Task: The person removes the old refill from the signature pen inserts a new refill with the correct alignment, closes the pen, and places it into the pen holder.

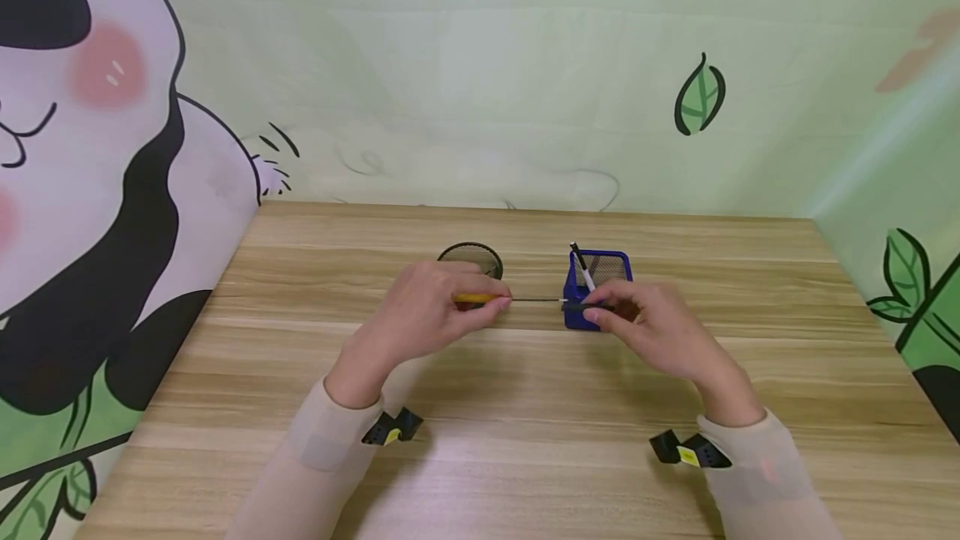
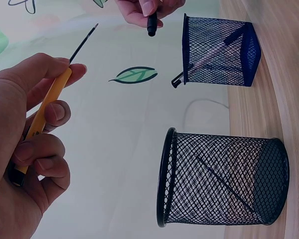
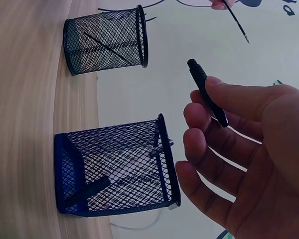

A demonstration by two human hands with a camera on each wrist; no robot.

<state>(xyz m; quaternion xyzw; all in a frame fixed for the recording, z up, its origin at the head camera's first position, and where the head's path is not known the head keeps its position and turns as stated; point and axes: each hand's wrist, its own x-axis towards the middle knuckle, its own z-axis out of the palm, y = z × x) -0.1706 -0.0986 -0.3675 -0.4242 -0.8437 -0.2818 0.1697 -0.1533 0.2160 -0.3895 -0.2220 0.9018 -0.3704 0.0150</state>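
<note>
My left hand holds a yellow pen barrel, fingers curled round it. From the barrel's front end sticks a bare thin refill, pointing toward my right hand. Between the thumb and fingers of my right hand is a short black pen grip section, ribbed at one end. In the head view the refill's tip lines up close to this black piece; both wrist views show them apart. Both hands are above the table, in front of two mesh pen holders.
A blue square mesh holder stands behind my right hand with a white-and-black pen inside. Behind my left hand is a round black mesh holder containing a thin dark stick. The wooden table meets a printed backdrop.
</note>
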